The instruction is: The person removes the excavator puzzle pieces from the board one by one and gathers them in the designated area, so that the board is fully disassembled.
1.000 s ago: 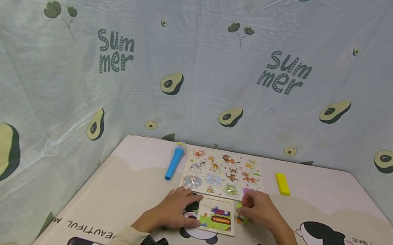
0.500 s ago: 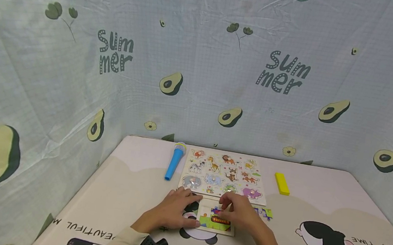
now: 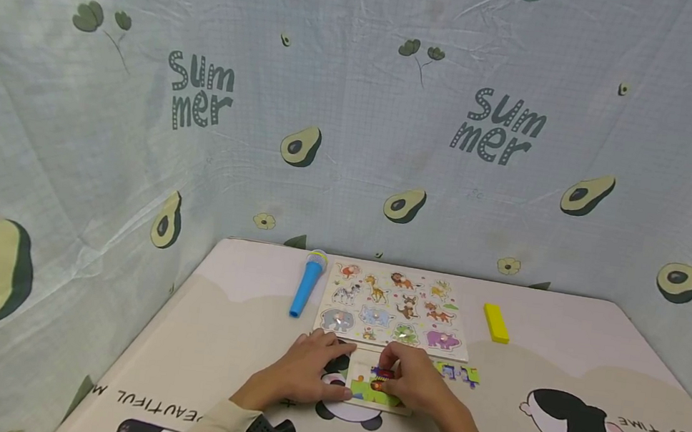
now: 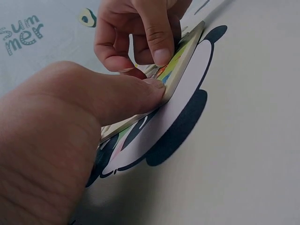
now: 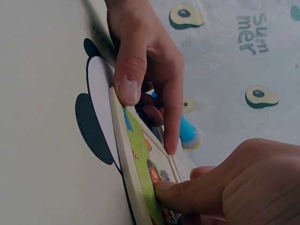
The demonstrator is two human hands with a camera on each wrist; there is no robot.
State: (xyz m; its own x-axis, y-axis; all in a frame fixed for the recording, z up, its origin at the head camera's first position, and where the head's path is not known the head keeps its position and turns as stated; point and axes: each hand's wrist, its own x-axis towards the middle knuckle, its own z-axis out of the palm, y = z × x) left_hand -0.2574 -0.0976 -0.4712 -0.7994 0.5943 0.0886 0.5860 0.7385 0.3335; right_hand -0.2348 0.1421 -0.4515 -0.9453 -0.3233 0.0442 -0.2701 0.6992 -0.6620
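A small jigsaw puzzle board in a pale wooden frame lies on the table, with a red, orange and green picture in it. My left hand rests along its left side, thumb on the frame near the front corner and index finger at the back corner. Over the middle of the board, my right hand has thumb and fingertips together on a small puzzle piece, which they mostly cover. The right wrist view shows that thumb beside a red, round-patterned part of the picture. Loose puzzle pieces lie to the board's right.
Just behind stands a larger animal peg puzzle. A blue toy microphone lies to its left and a yellow block to its right. A printed curtain hangs behind the table.
My right hand has moved left from the loose pieces onto the board, uncovering the purple animal and some loose pieces. It then settled slightly lower on the board. My left hand has stayed put.
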